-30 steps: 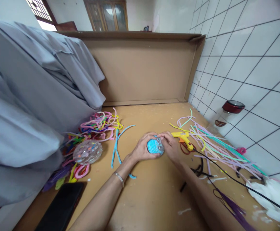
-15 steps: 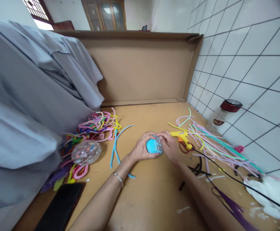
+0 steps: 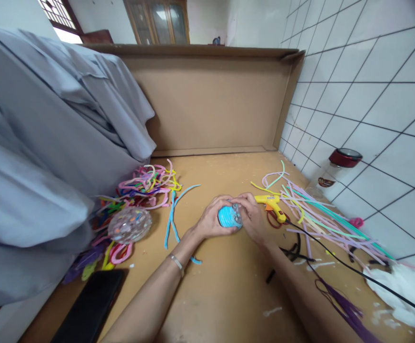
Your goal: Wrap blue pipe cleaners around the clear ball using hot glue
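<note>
My left hand (image 3: 212, 218) is wrapped round the left side of a small object with bright blue ribbed wrapping (image 3: 228, 216) and a clear or greyish end facing right. The fingers of my right hand (image 3: 251, 214) press on that end from the right; their tips are partly hidden. Just right of my right hand lies a yellow glue gun (image 3: 272, 205) with a black cord. To the left, light blue pipe cleaners (image 3: 172, 219) rest on the brown table (image 3: 225, 295).
Tangled coloured pipe cleaners (image 3: 146, 186), a clear speckled dome (image 3: 129, 225) and a black phone (image 3: 89, 307) lie left. Straight pipe cleaners (image 3: 321, 212), a red-lidded jar (image 3: 336, 169), purple strands (image 3: 343, 305) and white plastic (image 3: 398, 293) are right. Cardboard (image 3: 214, 105) stands behind.
The whole view has shifted slightly, with things appearing a little further right. Both hands keep nearly the same hold on the blue object; my right fingers have moved very slightly.
</note>
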Tool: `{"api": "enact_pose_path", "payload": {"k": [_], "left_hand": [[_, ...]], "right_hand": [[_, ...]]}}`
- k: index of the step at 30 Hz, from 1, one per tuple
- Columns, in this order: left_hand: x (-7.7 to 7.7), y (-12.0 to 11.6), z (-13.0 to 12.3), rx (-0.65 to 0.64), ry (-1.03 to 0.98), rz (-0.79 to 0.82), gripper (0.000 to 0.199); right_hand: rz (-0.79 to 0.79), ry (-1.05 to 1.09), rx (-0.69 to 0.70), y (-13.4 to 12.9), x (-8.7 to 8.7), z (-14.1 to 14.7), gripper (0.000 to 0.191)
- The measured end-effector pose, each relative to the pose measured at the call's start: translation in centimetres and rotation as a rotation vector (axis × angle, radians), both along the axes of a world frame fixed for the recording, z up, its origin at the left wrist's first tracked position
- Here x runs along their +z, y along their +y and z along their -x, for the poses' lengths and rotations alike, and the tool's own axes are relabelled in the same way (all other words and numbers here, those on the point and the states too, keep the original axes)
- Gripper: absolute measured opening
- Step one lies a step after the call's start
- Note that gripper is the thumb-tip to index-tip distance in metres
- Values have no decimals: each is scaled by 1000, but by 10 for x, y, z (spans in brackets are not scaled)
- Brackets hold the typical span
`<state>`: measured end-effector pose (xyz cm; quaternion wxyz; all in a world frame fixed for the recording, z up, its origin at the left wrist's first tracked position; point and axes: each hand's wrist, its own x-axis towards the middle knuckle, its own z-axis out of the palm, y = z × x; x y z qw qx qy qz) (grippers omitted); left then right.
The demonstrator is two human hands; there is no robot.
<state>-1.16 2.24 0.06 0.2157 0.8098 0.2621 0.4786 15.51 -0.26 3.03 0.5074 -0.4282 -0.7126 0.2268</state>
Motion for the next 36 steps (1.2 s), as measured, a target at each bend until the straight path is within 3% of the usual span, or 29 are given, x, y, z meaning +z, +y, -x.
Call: {"api": "enact_pose_path", "payload": {"k": [15,36], "left_hand": [[6,-2,-1,-9,19,39,60],[-1,3,0,-10,4,36,65]], "right_hand": [[-21,-8,-9,0,-5,3,29],[-1,-5,-6,0,-2,1,27]]}}
